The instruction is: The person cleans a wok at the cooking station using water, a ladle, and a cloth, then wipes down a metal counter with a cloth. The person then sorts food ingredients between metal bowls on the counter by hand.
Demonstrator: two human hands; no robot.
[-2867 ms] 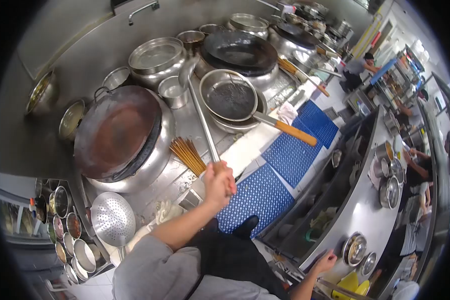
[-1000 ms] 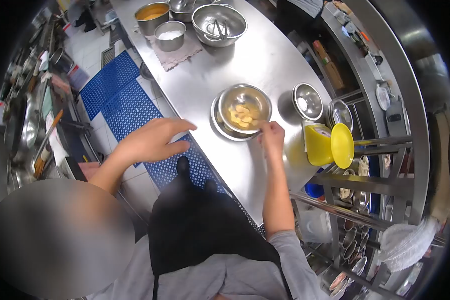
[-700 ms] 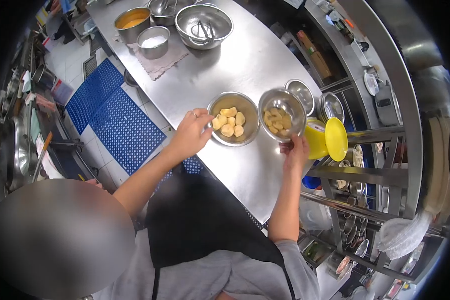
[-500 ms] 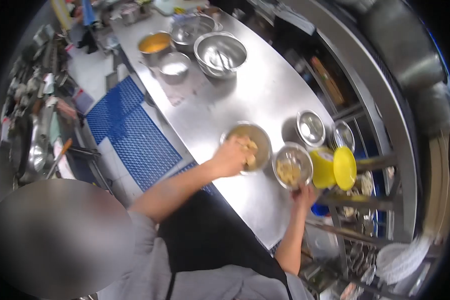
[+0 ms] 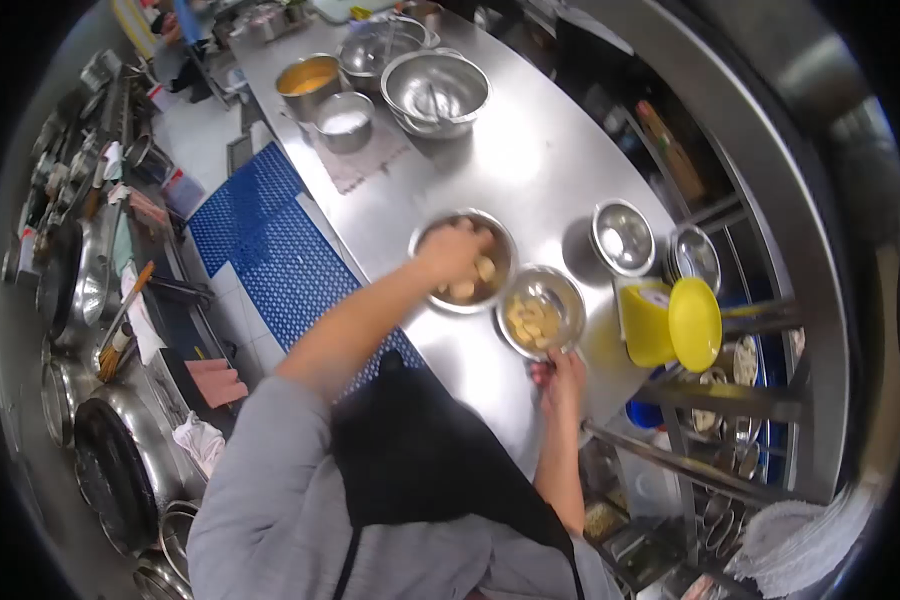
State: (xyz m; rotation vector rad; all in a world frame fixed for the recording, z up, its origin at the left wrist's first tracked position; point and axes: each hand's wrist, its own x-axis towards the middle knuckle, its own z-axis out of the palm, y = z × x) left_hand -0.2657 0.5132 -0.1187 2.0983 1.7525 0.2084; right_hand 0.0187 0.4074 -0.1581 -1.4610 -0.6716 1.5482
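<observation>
My left hand (image 5: pixel 457 250) reaches into a steel bowl (image 5: pixel 510 245) holding several pale, chunky food pieces (image 5: pixel 460 290). Its fingers are blurred and partly hidden, so their grip does not show. Just right of that bowl stands a smaller steel bowl (image 5: pixel 572 300), with yellowish cut pieces (image 5: pixel 532 325) gathered on its near left side. My right hand (image 5: pixel 566 375) is closed on the near rim of this smaller bowl. Something small and red (image 5: pixel 542 373) shows beside the right fingers; I cannot make out what it is.
A yellow kitchen scale (image 5: pixel 650 330) stands at the right table edge, near a steel bowl (image 5: pixel 623 238) and stacked bowls (image 5: pixel 695 258). Farther back are a large bowl (image 5: pixel 436 93), a pot of orange contents (image 5: pixel 308 80) and a small pan (image 5: pixel 345 120). Pans line the left side.
The smaller bowl has shifted left with my right hand, closer to the other bowl. My left hand, earlier holding pale pieces, has moved farther over its bowl, where pieces now show below it.
</observation>
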